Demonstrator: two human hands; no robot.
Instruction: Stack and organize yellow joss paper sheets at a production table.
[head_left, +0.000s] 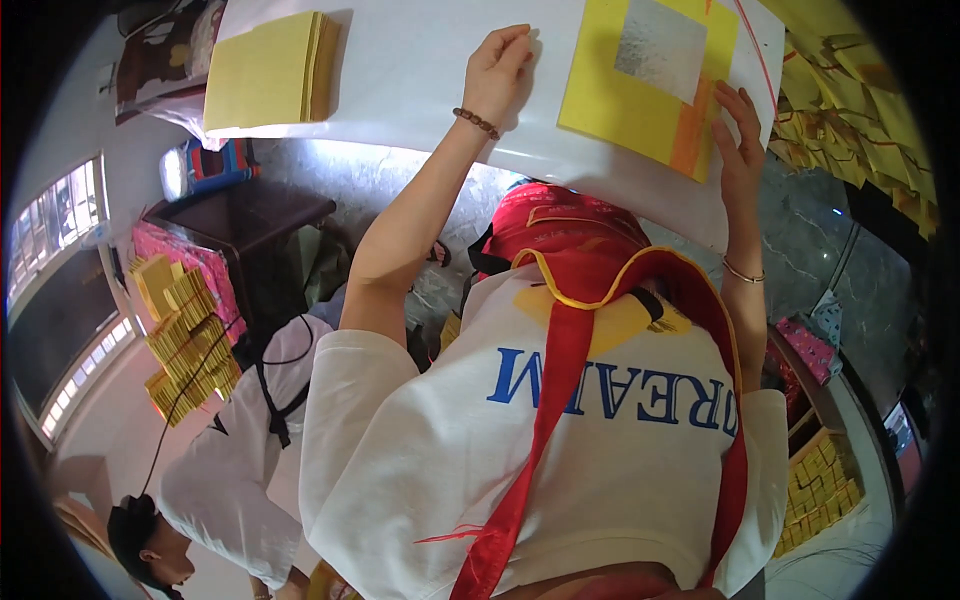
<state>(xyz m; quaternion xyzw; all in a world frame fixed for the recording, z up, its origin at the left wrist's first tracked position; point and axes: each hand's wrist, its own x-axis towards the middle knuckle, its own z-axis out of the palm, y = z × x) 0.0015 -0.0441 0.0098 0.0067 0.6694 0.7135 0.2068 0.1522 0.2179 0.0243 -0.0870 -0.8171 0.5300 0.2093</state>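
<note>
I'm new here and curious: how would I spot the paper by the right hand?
Find the white table at the picture's top. Toward its right end, the yellow paper lies with the right hand at its edge. Unlike the plain yellow stack at the table's left, it shows a grey patch and an orange strip.

Loosely curled left hand (pixel 497 65): over glossy white surface (pixel 400 60) | right hand (pixel 740 130): perhaps touching flat yellow paper sheet (pixel 608 98)

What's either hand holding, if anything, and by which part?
No clear hold: the right hand is at the right edge of the yellow sheet, but a grip can't be told. The left hand shows nothing held.
</note>
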